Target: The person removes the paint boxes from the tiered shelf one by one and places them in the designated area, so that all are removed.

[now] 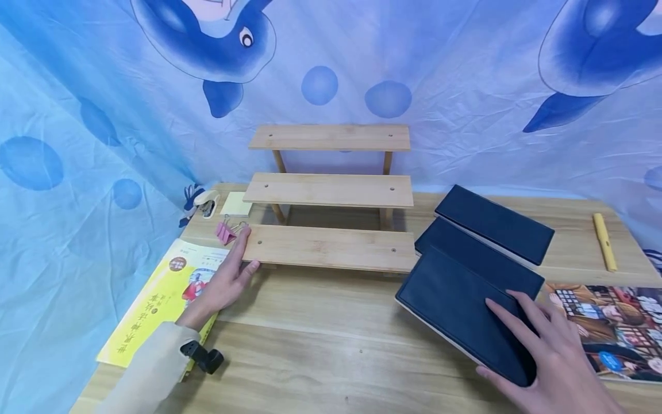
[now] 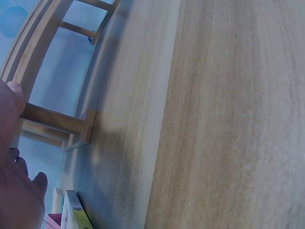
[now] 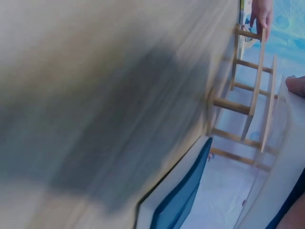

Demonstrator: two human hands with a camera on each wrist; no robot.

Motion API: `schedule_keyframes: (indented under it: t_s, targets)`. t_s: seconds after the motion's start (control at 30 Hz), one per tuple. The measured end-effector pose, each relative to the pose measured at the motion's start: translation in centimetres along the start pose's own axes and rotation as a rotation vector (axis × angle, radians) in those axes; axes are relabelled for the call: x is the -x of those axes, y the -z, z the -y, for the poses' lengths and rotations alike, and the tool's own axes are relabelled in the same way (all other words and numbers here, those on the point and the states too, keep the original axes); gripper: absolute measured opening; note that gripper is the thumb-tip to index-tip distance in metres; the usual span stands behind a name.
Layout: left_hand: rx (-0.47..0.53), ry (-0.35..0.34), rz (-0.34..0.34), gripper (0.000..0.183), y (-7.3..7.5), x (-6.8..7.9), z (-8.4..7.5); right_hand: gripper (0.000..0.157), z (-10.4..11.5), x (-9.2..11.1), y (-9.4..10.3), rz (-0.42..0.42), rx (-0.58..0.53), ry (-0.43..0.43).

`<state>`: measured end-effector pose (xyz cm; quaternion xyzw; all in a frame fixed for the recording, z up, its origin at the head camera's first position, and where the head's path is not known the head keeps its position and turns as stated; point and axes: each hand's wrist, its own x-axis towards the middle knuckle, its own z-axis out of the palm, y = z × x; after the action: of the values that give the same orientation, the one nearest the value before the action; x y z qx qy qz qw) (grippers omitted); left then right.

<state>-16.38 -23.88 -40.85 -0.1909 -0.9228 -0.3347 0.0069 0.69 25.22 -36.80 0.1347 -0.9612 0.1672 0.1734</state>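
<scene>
A three-step wooden shelf stand [image 1: 328,190] stands at the back of the table. My left hand [image 1: 230,282] grips the left end of its lowest board [image 1: 331,248], thumb at the front edge; in the left wrist view the thumb [image 2: 16,90] lies against the wood. My right hand [image 1: 548,345] holds a dark blue notebook [image 1: 455,305], fingers spread over its cover and thumb at the near edge. This notebook is lifted and tilted, overlapping a second dark blue notebook [image 1: 507,273]. Behind that lies a third dark blue notebook [image 1: 495,223].
At left are a yellow book [image 1: 155,305], a pink binder clip [image 1: 225,233], a white stapler [image 1: 207,202] and a sticky-note pad [image 1: 236,204]. A yellow pen-like stick [image 1: 604,241] and a colourful picture book [image 1: 615,328] lie at right. A blue patterned curtain [image 1: 351,57] hangs behind.
</scene>
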Motion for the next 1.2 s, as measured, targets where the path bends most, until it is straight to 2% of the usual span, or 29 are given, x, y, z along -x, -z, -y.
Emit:
schedule_keyframes:
  t_s: [0.23,0.4,0.63,0.9,1.2]
  targets:
    - [0.006,-0.002,-0.001,0.069,0.0,-0.1,-0.3,0.102,-0.6,2.0,0.0,-0.012,0.035,-0.056]
    - [0.012,0.001,0.007,0.069,0.1,-0.2,-0.3,0.101,-0.9,2.7,-0.6,0.019,0.030,-0.070]
    - [0.021,-0.022,-0.009,0.069,0.0,-0.1,-0.1,0.096,-1.3,2.6,-2.0,0.072,0.009,-0.085]
    - [0.024,-0.001,0.007,0.069,-0.1,-0.1,-0.3,0.089,-1.8,2.8,-3.6,0.212,0.015,-0.169]
    - [0.020,-0.007,-0.001,0.069,0.0,-0.1,-0.3,0.087,-2.3,2.2,-4.7,0.263,0.029,-0.151]
